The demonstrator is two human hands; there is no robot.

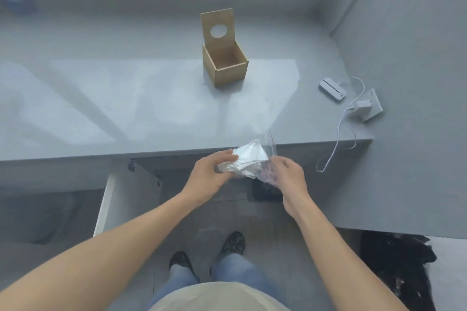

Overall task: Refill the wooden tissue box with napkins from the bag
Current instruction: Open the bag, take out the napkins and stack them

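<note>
The wooden tissue box (228, 68) stands on the grey counter (126, 98), far from my hands. Its lid (217, 29), with a round hole, is tipped up and the inside looks bare. Below the counter's front edge, my left hand (209, 174) grips a white stack of napkins (249, 159). The stack sticks partly out of a clear plastic bag (269, 156), which my right hand (289, 177) pinches at its lower side.
Two white devices (331, 89) (367, 106) joined by a white cable (340, 131) lie at the counter's right end. An open cabinet door (104, 207) stands at my lower left. A dark object (394, 267) lies on the floor at right. My feet (209, 252) are below.
</note>
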